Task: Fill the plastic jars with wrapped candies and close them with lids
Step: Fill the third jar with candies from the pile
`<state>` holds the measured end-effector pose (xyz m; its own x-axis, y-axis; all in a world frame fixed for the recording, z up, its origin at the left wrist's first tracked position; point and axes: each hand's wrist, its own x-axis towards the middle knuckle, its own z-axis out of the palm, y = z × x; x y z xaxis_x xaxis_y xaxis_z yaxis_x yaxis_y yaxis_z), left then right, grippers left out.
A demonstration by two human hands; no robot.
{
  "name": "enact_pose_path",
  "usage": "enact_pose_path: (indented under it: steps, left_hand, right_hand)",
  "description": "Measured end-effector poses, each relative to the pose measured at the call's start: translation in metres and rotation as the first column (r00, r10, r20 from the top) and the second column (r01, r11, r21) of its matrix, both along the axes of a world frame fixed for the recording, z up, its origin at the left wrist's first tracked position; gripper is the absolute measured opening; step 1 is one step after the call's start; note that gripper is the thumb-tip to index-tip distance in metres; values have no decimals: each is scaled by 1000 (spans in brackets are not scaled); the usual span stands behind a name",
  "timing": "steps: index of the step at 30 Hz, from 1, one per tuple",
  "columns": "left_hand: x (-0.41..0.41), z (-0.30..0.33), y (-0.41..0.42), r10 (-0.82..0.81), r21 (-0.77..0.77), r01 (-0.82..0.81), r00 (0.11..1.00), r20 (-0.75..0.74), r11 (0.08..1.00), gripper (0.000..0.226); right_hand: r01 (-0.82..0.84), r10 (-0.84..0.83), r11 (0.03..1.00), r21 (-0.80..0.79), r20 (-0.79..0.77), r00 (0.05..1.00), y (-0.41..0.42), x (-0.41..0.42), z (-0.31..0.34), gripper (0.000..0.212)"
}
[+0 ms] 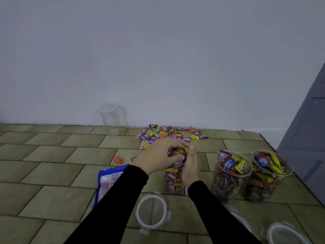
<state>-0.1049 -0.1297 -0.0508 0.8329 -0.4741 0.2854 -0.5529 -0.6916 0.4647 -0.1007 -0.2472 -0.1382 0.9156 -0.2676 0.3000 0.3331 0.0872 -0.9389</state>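
Tiled floor [52,155] meets a pale wall. Two full jars [232,175] stand right of a third jar [173,182] — the left hand [158,155] curls around candies [179,151] at its mouth, the right hand [190,166] flat against its side, fingers together — a lid [151,212] nearby.

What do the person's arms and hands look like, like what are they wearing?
Both arms wear long, plain black sleeves, close-fitting and ending at the wrists: the left sleeve and the right sleeve. No markings or logos show on them. The left hand and right hand are bare, with no gloves. No rings or watch are visible, though the picture is a little soft.
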Motion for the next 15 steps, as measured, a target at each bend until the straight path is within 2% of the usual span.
enact_pose_path:
  steps: [7,10,13,15]
  left_hand:
    - [2,1,-13,66,206,-82,994,82,975,32]
    - [-1,3,-20,40,162,-56,994,100,985,34]
    - [-2,-3,-29,-36,199,14,994,106,980,37]
    - [0,-7,-30,-68,204,47,993,95,978,30]
  right_hand:
    - [36,-35,999,-36,10,999,-7,-1,-3,63]
    - [73,-73,997,-25,4,997,-11,-2,-4,71]
    - [94,-94,995,-39,-3,996,-15,-5,-2,52]
    - [100,-99,994,-53,15,995,-17,-7,0,51]
